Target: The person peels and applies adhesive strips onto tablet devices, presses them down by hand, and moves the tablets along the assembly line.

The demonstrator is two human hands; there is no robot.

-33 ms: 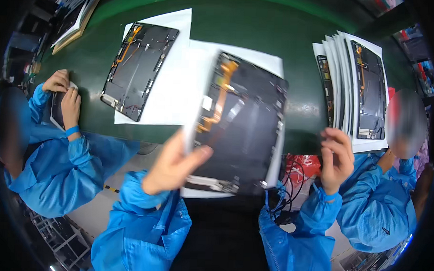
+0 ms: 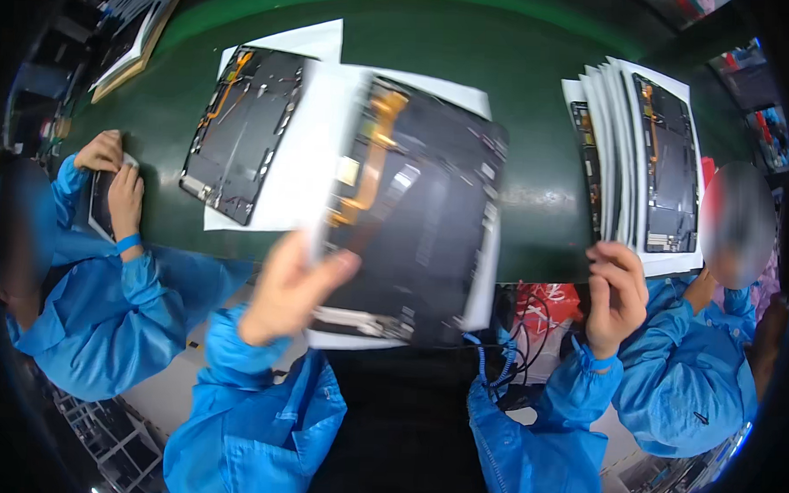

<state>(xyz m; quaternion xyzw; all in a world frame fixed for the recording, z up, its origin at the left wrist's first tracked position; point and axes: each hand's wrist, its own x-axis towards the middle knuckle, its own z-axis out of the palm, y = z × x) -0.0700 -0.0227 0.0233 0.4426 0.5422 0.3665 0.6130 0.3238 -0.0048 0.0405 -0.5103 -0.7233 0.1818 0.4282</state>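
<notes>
My left hand (image 2: 290,286) grips the left edge of a black tablet back shell (image 2: 422,213), thumb on top, with a white sheet (image 2: 478,303) under it. An orange flex cable (image 2: 360,189) runs along the shell's left side; motion blurs it a little. My right hand (image 2: 617,293) hovers at the table's front edge with loosely bent, parted fingers and nothing in them. It is nearest to a stack of shells and white sheets (image 2: 608,158), topped by another shell (image 2: 673,169). To the left, one more tablet shell (image 2: 246,137) lies on white paper (image 2: 294,186).
The green table (image 2: 471,41) spans the scene. At the left a co-worker's hands (image 2: 123,189) handle a dark flat panel; another person (image 2: 681,369) sits at the right. Below the table edge are a red bag (image 2: 547,306) and black cables (image 2: 523,342). A board (image 2: 140,55) stands far left.
The held shell and my left hand have shifted left and slightly away from me. My right hand has barely moved and stays by the stack.
</notes>
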